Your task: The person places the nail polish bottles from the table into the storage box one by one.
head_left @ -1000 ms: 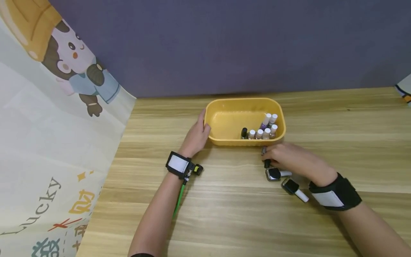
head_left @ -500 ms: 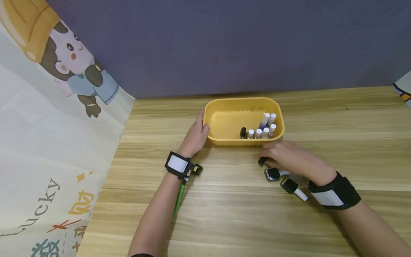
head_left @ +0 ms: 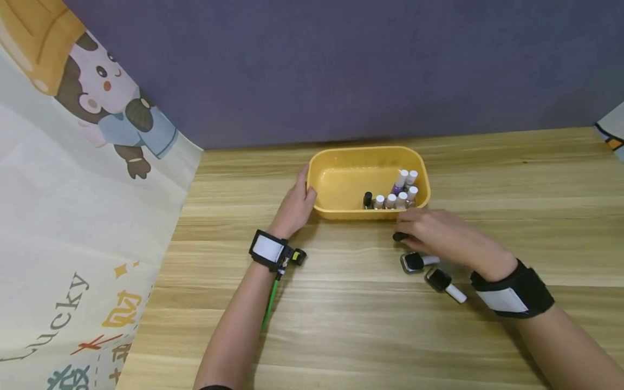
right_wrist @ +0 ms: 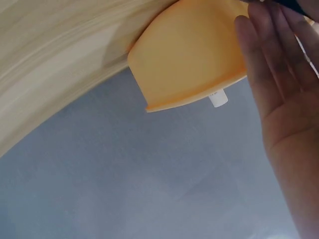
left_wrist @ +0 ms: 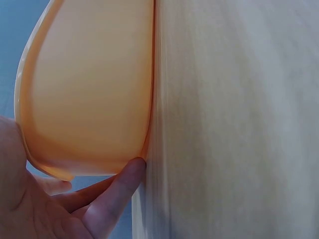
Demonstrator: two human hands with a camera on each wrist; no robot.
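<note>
In the head view my left hand (head_left: 294, 208) grips the left end of a yellow plastic bin (head_left: 336, 215). The left wrist view shows its fingertips against the bin's end wall (left_wrist: 89, 89). Just in front of the bin's right front corner, my right hand (head_left: 439, 235) pinches a nail polish bottle by its black cap (head_left: 401, 236); the fingers hide the rest of it. Inside the bin, several small bottles with white caps (head_left: 390, 199) stand at the right and along the front wall. A black-capped bottle (head_left: 368, 200) ends that front row on the left.
Two square nail polish bottles lie on the wooden table (head_left: 361, 325) below my right hand: one dark bottle with a white cap (head_left: 456, 293), another (head_left: 412, 262) beside it. A dark blue-grey wall (head_left: 341, 70) rises behind the bin, and a printed cloth (head_left: 73, 216) hangs at left.
The black-capped bottle in my right hand has turned from pointing toward me to pointing left, and the hand has shifted slightly toward the bin. My left hand stays at the bin.
</note>
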